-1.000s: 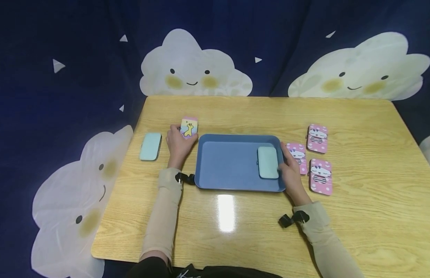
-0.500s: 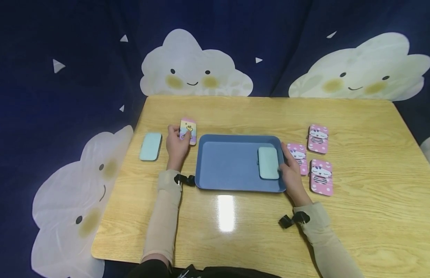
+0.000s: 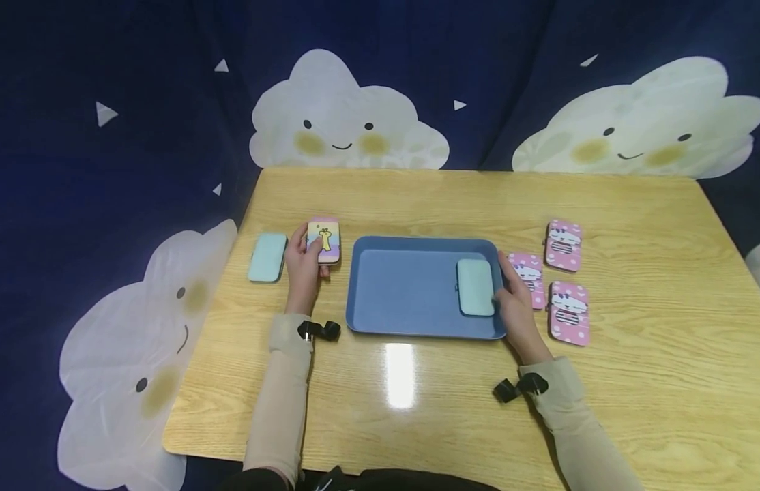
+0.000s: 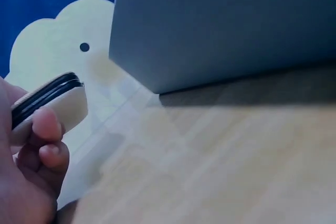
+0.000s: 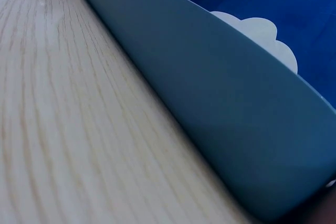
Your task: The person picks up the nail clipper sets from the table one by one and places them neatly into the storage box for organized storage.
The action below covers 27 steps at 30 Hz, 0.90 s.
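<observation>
In the head view, the left hand grips a giraffe-print case beside the far left corner of the blue tray; the right hand grips its right edge. Left wrist: fingers curl beneath the case. Right wrist: the tray meets the wooden table.

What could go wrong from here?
1. The left grip pinches the giraffe case with the thumb on its face, so it might slip if the hold loosens.
2. The left grip sits right beside the outer mint case; a sideways move could knock it.
3. The right grip, at the tray's right wall, partly hides the nearest pink case in the head view and may nudge it.
</observation>
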Available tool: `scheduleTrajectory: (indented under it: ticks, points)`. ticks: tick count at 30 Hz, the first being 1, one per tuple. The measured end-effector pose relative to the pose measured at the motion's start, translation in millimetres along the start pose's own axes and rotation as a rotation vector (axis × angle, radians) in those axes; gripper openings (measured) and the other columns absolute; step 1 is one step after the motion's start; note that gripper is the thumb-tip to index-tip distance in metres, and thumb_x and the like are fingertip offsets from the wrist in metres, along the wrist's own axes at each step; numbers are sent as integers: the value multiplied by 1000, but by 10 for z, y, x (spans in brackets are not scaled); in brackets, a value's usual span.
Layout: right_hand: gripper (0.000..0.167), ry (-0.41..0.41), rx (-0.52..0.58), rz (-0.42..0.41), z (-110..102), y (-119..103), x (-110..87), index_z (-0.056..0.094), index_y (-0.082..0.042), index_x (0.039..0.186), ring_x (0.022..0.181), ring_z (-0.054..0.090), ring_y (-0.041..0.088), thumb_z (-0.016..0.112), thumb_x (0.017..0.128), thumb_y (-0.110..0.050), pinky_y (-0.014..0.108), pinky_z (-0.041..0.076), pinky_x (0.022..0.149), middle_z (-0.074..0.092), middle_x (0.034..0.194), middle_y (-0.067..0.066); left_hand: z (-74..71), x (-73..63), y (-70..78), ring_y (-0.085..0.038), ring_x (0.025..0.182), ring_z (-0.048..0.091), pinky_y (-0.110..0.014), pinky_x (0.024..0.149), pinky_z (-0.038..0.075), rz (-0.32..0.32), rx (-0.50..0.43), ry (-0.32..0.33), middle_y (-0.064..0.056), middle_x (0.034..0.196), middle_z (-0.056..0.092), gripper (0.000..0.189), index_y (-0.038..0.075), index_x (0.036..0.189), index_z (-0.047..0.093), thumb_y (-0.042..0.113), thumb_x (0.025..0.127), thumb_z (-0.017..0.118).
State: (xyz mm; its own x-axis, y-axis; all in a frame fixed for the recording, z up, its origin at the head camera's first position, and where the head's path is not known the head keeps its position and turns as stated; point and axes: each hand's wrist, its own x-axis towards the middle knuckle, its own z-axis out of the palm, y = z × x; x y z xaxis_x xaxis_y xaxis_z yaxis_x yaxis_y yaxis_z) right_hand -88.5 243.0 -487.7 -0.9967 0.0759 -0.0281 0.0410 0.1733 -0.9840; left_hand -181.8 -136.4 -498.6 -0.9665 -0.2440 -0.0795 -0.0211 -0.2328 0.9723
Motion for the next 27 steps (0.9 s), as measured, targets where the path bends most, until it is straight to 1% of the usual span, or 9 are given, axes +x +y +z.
scheduleTrajectory:
  ticks: [3,4,6,8,12,13,16,20,27]
  points:
    - [78,14,-5,-16,-4,1,4,27,-11,157,150,10,19,37,83,15,39,7,123,19,164,6,13,-76,5,-10,34,43,-23,29,38,15,-30,6,-10,107,53,54,12,149,44,10,97,59]
    - [78,18,-5,-21,-6,2,8,27,-11,157,150,10,19,37,83,15,38,7,123,19,164,6,16,-97,2,-10,34,42,-23,29,38,25,-27,6,-13,102,53,53,13,148,44,9,97,58]
    - [78,18,-5,-28,-9,3,13,27,-10,157,150,10,19,38,83,15,37,7,123,19,164,7,19,-136,1,-10,35,42,-22,29,38,47,-22,8,-11,99,52,54,13,148,45,8,96,58]
    - [79,15,2,-29,-8,5,16,26,-10,157,150,9,19,37,83,15,37,7,123,19,164,7,17,-168,-3,-10,35,42,-22,29,37,73,-12,4,-10,103,53,55,11,149,43,7,96,58]
    - [79,15,3,-18,1,5,16,26,-10,157,150,9,18,37,83,15,36,7,123,19,164,6,3,-217,-5,-10,34,41,-23,28,36,98,-41,-5,-14,113,56,55,7,150,41,6,97,56]
    - [79,14,5,-15,4,4,14,25,-11,157,150,9,18,37,83,15,36,7,123,19,164,6,2,-231,-1,-10,34,42,-22,27,36,99,-53,-4,-16,116,57,55,7,150,41,5,97,56]
    - [78,14,2,-11,7,2,12,25,-11,157,150,9,18,37,84,14,36,7,123,19,164,5,3,-270,13,-10,34,43,-22,27,36,86,-85,0,-19,115,58,54,7,148,43,4,96,56]
    - [78,17,0,-7,4,2,1,26,-12,157,150,9,17,37,84,14,38,8,123,19,164,5,26,-332,55,-11,37,46,-22,27,35,63,-113,-2,-18,113,60,54,6,148,44,3,96,56]
    - [78,3,6,-12,6,7,-9,26,-13,157,150,9,18,37,85,14,40,7,123,17,164,4,97,-449,177,-9,39,47,-22,28,35,58,-89,-21,-20,111,61,52,7,147,45,1,96,54]
